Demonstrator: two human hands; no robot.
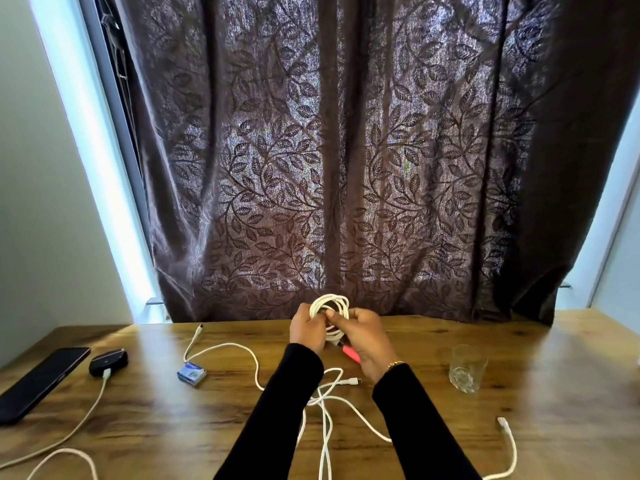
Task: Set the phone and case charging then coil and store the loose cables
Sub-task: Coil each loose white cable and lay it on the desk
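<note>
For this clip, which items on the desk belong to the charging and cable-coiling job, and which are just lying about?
Part of the job:
phone
case, cable plugged in
coil, held by left hand and right hand
loose cables

Lying about:
glass
small blue box
pink object, partly hidden under the right hand
curtain
</note>
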